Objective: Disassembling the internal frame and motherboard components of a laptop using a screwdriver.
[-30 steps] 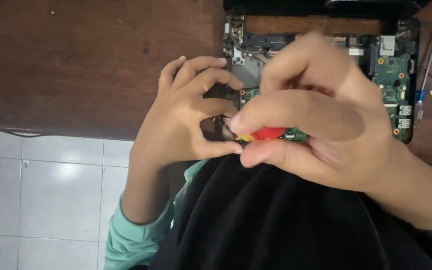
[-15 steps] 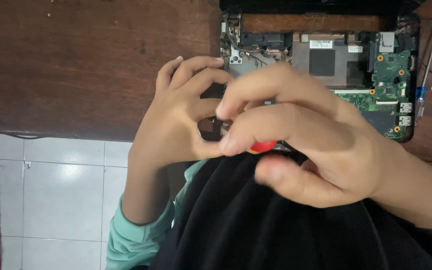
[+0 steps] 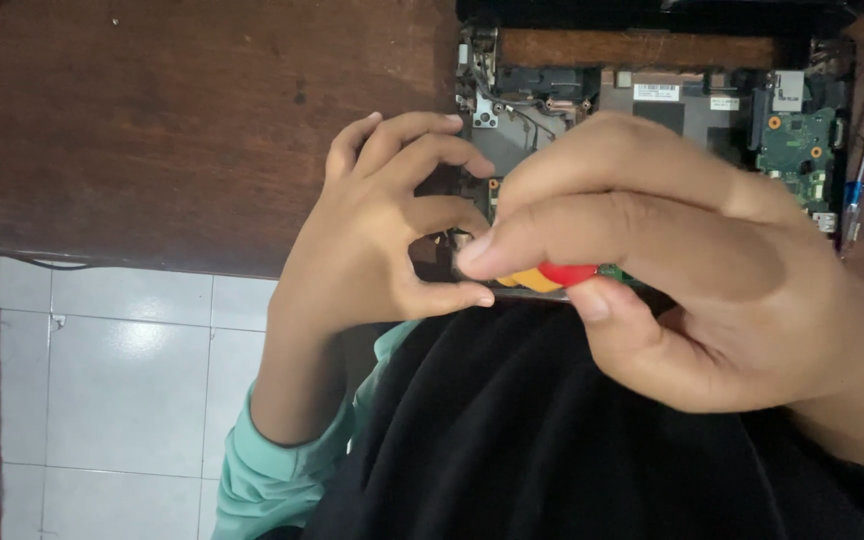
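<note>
Red-and-yellow screwdriver handle [image 3: 552, 275] pinched in your right hand [image 3: 692, 280]: keep it upright while your left hand [image 3: 372, 240] steadies the opened laptop [image 3: 652, 100] at the table's [image 3: 152, 120] near edge.

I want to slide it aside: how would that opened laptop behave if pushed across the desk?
The opened laptop lies flat on the wooden desk, so it would likely slide, not tip. Its bare green circuit board looks fragile. The left hand rests at its edge.
</note>
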